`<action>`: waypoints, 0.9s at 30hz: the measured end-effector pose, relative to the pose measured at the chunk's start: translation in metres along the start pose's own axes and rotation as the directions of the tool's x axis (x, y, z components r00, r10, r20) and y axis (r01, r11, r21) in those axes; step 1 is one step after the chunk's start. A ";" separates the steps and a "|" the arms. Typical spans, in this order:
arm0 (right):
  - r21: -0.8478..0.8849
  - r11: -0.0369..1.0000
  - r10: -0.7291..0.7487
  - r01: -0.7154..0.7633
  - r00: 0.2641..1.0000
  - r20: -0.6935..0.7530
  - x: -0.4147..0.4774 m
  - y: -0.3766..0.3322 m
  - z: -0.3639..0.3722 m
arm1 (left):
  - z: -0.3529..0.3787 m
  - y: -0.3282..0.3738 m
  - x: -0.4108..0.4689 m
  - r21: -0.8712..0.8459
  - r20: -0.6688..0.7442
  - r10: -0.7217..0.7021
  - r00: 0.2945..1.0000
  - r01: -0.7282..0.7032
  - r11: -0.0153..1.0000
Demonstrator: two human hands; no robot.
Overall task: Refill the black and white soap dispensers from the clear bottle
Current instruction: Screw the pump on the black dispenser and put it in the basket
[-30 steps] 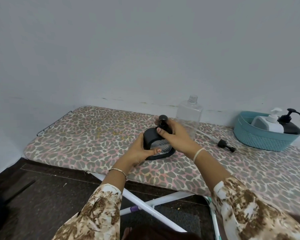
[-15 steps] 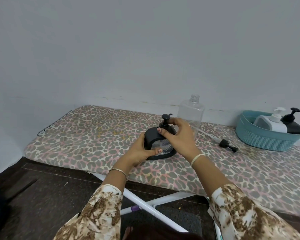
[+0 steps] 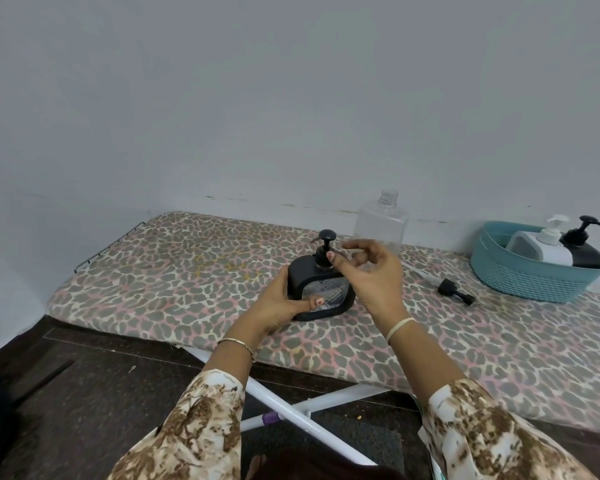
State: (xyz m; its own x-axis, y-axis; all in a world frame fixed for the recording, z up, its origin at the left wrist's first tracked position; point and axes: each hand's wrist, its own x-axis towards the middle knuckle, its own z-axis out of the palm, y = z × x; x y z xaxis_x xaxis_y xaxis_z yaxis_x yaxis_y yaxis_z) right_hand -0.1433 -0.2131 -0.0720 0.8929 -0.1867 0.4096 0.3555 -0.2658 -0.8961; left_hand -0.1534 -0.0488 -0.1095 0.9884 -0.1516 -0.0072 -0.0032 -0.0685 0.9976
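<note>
While upright in the grip of the left hand [image 3: 277,303], black dispenser [image 3: 302,271] beside the loosely curled, empty right hand [image 3: 374,279]

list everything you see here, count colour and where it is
black soap dispenser: 1, black with clear window, board centre, pump on
clear bottle: 1, clear, uncapped, behind the dispenser
loose pump: 1, black, lying on the board between bottle and basket
basket: 1, teal, board's right end
white dispenser: 1, white, in basket
second black dispenser: 1, black, in basket beside the white one
ironing board: 1, leopard-print cover, white legs, against grey wall
left hand: grips the dispenser's left side
right hand: fingers curled by the pump, thumb at its neck, grip unclear
</note>
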 end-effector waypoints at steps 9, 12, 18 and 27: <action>-0.269 0.960 -0.012 0.079 0.970 0.242 0.009 0.011 0.014 | 0.001 0.002 -0.001 0.005 -0.006 0.007 1.000 -0.007 1.000; -0.341 0.940 -0.007 0.021 0.999 0.043 0.006 0.007 0.014 | 0.001 0.002 -0.001 0.004 -0.004 0.005 1.000 -0.005 1.000; -0.295 0.946 -0.029 0.132 0.944 0.329 0.007 0.009 0.009 | 0.000 -0.001 0.002 0.000 -0.008 0.017 1.000 -0.017 1.000; -0.291 0.953 -0.030 0.085 0.981 0.189 0.008 0.005 0.017 | 0.000 -0.002 0.002 -0.019 0.001 0.019 1.000 -0.019 1.000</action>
State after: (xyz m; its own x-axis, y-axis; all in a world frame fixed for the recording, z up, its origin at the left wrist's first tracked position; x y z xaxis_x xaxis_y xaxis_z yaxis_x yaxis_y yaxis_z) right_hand -0.1299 -0.1994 -0.0761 0.9182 0.0038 0.3962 0.3341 -0.5447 -0.7692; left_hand -0.1518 -0.0493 -0.1116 0.9881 -0.1534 0.0114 -0.0188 -0.0467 0.9987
